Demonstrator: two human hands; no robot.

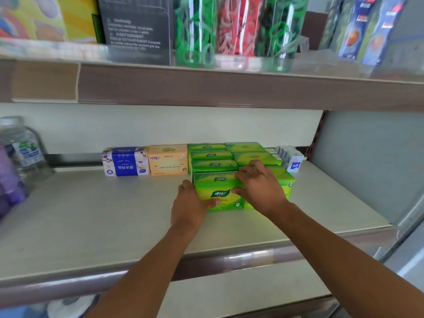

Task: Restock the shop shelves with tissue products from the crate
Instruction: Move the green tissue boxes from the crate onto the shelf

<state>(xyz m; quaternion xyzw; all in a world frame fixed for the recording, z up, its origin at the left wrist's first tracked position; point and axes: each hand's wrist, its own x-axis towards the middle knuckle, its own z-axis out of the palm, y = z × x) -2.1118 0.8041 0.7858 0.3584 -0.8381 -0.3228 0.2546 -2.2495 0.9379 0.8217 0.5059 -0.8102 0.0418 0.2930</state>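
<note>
While the left hand's (188, 203) fingers curl round the near left corner of the front green pack (218, 193), thumb along its lower front edge, the right hand (259, 184) comes over from the other side, fingers curled on the pack's top and thumb pressing its front face. Both hands have hold of that one pack. It sits on the shelf (114, 214), at the near end of a left row of green packs (211, 156) running back to the wall. Just to the right, under the right wrist, another green pack (286, 182) fronts a second row (250, 151). Left of the green rows stand an orange pack (168, 159) and, touching it, a blue-and-white pack (125, 161). Far right, small white packs (290, 157) sit by the upright. At the far left edge there's a clear jar (20, 145). Overhead, the upper shelf (206, 86) carries tubes of green and red rings (218, 28).
</note>
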